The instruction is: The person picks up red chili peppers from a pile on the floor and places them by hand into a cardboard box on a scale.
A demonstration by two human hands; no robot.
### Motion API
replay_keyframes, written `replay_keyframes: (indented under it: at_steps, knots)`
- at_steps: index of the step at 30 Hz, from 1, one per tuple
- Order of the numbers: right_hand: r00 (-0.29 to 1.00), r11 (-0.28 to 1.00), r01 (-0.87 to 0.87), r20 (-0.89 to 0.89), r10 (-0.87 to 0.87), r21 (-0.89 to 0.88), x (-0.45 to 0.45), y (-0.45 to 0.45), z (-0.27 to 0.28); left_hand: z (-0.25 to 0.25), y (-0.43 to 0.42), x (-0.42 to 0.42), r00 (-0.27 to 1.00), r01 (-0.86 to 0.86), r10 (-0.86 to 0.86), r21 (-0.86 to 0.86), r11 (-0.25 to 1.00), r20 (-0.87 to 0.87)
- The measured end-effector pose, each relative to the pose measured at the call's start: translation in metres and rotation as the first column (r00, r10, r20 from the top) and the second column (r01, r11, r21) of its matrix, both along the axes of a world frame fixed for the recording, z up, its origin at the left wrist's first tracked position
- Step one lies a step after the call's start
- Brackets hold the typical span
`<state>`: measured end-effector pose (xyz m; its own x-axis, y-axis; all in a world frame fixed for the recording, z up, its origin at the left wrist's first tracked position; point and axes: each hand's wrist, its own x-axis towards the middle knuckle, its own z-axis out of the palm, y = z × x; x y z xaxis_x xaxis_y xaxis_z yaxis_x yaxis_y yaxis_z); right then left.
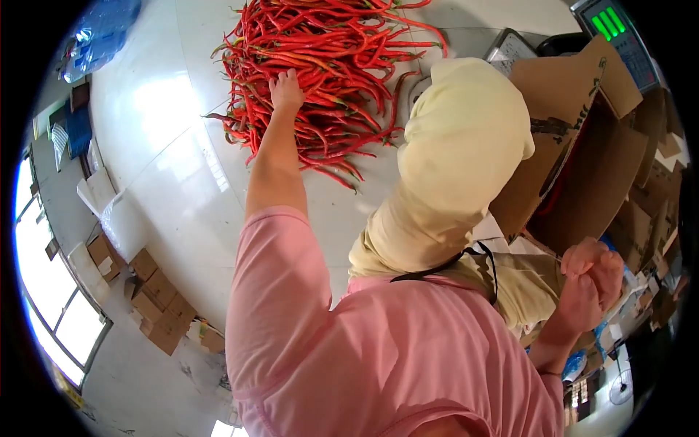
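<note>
touching red chillies (pixel 328 62), heaped on the floor (pixel 175 142), with the left hand (pixel 288 90) in a half-closed grip; cannot tell if holding any. curling the right hand (pixel 594 273) near the cardboard box (pixel 615 171), hold unclear. judging by the heap, plenty left; cannot tell how much done.

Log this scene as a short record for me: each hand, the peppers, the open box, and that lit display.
Left hand: reaching onto the peppers, fingers on the heap; grip unclear
Right hand: beside the box, fingers curled; whether it holds anything is unclear
Peppers: long, red, loosely heaped on the pale floor
Box: cardboard, open, right of the raised knee; some red shows inside
Display: lit green, top right of the view
</note>
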<state>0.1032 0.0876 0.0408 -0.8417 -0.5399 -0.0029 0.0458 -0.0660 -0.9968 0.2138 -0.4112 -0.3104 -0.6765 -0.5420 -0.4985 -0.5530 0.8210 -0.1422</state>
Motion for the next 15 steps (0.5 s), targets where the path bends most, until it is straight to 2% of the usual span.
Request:
replay_keyframes:
  at_steps: [2,5,6,9,10,13,15]
  knots:
    - [1.000,1.000,0.005,-0.002,-0.005,-0.016,0.001,0.001,-0.001,0.002,0.001,0.008,0.994,0.061,-0.063,0.027,0.998,0.085]
    - [1.000,1.000,0.029,0.011,-0.029,-0.010,0.006,0.008,-0.004,0.012,0.011,0.019,0.992,0.017,-0.030,0.105,0.994,0.119]
    - [1.000,1.000,0.019,0.010,-0.019,-0.021,0.006,0.007,-0.004,0.013,0.011,0.018,0.984,-0.017,-0.008,0.137,0.990,0.180]
    - [1.000,1.000,-0.011,0.010,0.011,-0.022,0.006,0.009,-0.004,0.014,0.014,0.024,0.997,0.023,-0.035,0.161,0.987,0.069]
    - [1.000,1.000,-0.015,0.006,0.015,-0.009,0.007,0.009,-0.003,0.017,0.012,0.021,0.988,-0.001,-0.026,0.170,0.985,0.155]
    - [0.999,0.999,-0.025,0.025,0.026,-0.029,0.005,0.011,-0.004,0.037,0.018,0.017,0.946,0.234,-0.237,0.038,0.971,0.222]
    - [0.999,0.999,-0.021,0.027,0.022,-0.027,0.004,0.011,-0.006,0.038,0.021,0.016,0.924,0.267,-0.269,0.045,0.963,0.270]
